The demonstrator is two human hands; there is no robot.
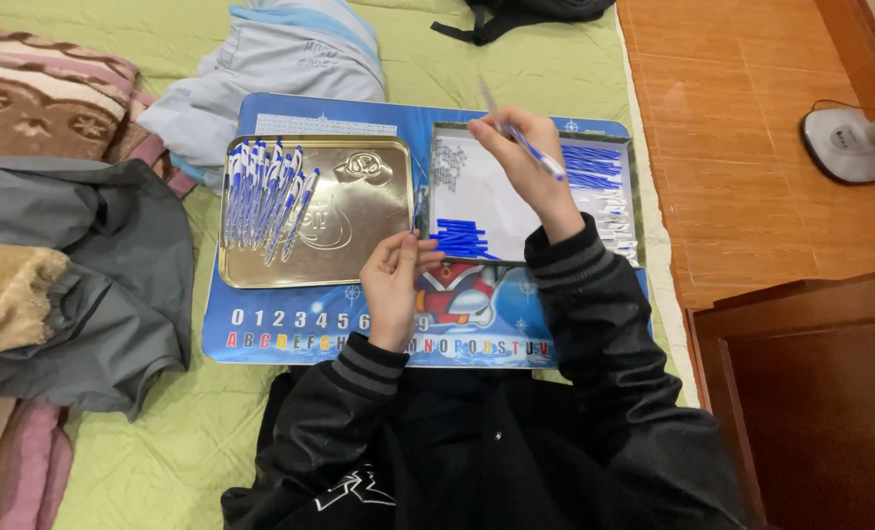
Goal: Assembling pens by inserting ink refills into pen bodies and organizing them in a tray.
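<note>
Here, grip first, then outward.
Right hand: your right hand (531, 167) is closed in a pinch on a blue-and-white pen (519, 137), held up over the far part of the white tray (501, 211); the pen slants, its clear end pointing far and left.
Left hand: your left hand (395, 280) is curled near the tray's near left corner, fingers drawn together; whether they hold a small part, you cannot tell.
Handling: the pen looks light, stiff and smooth, so it may roll or slip; take it mid-barrel between thumb and fingertips, not by the thin tip.
White tray: blue pen parts lie in a near pile (462, 238) and a far right pile (591, 165), with small white pieces (616, 221) along the right side.
Gold tin lid: to the left, the gold tin lid (354, 221) carries a row of finished pens (266, 191).
Lap board: both sit on a blue lap board (290, 329) with printed letters and digits.
Around: green bedding (153, 432), a grey jacket (113, 265) left, a fan base (845, 142) far right on orange floor.
</note>
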